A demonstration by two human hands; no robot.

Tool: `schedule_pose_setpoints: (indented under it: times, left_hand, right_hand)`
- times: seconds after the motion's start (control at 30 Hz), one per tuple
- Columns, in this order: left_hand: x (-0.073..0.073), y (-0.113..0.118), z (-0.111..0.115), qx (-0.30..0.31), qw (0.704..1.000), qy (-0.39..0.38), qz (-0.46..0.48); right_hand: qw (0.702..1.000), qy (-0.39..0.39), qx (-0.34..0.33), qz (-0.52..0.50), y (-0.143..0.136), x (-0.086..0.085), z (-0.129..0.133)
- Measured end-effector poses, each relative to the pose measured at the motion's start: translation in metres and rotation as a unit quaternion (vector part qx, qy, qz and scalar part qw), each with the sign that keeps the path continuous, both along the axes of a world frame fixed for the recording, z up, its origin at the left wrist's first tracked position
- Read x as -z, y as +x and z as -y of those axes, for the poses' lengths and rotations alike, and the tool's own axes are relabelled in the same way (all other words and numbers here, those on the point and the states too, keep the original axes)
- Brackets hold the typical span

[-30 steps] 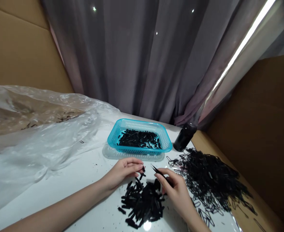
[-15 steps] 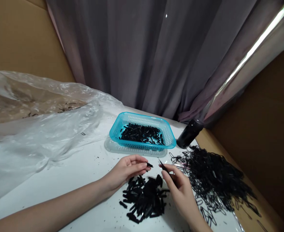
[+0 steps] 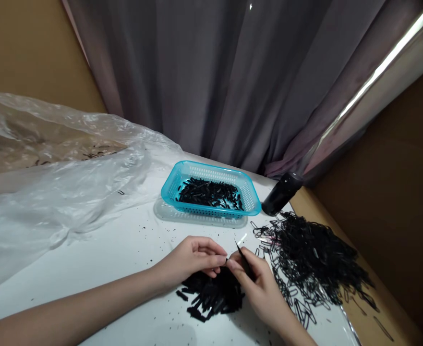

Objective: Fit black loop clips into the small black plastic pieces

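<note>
Fingertips (image 3: 221,260) have met across the gap of half a second ago: the left hand (image 3: 199,257) pinches a black piece (image 3: 227,260), while the right hand (image 3: 257,281), gripping tweezers (image 3: 246,263), reaches it, though I can't tell if it pinches too. Both now seem to work that piece, at the pile's (image 3: 218,298) twelve o'clock, basket (image 3: 211,210) beyond.

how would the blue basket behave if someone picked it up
The blue basket looks fairly light, with thin, perforated walls. It is probably fairly stiff, since its rim holds an even shape. Tilting might make the loose black pieces inside slide.
</note>
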State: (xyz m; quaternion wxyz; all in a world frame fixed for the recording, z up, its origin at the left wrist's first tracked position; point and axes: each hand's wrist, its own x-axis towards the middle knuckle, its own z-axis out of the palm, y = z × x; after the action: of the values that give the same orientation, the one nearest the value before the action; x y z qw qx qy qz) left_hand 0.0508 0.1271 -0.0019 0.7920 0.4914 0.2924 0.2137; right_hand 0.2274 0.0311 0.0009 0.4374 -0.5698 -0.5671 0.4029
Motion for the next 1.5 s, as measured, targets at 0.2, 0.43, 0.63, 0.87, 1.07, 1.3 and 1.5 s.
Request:
schedule_pose_setpoints:
  times: [0.2,0.43,0.63,0.87,1.07,1.3,1.5]
  left_hand:
    - [-0.004,-0.002,0.004,0.046,0.998,-0.03,0.039]
    - [-0.008,-0.008,0.006,0.127,0.968,-0.18,0.116]
    - [-0.007,-0.007,0.002,0.101,0.98,-0.148,0.089]
    - [-0.006,-0.008,-0.004,0.137,0.986,-0.085,0.037]
    - [-0.008,-0.007,-0.009,0.034,0.999,-0.021,0.027]
    - [-0.009,-0.007,-0.004,0.043,0.999,-0.017,-0.002]
    - [-0.004,-0.005,-0.004,0.059,0.998,-0.001,0.005]
  right_hand:
    - [0.998,-0.004,-0.045,-0.036,0.002,-0.007,0.003]
    - [0.999,-0.002,-0.019,-0.046,0.001,-0.009,-0.001]
    - [0.998,-0.002,0.001,-0.06,0.001,-0.004,-0.003]
    - [0.996,-0.013,0.027,-0.082,0.016,0.006,-0.004]
    - [0.994,-0.015,0.064,-0.085,0.025,-0.002,-0.008]
    - [0.993,-0.039,0.061,-0.095,0.017,-0.006,-0.005]
    - [0.991,-0.068,0.017,-0.116,0.003,-0.011,-0.002]
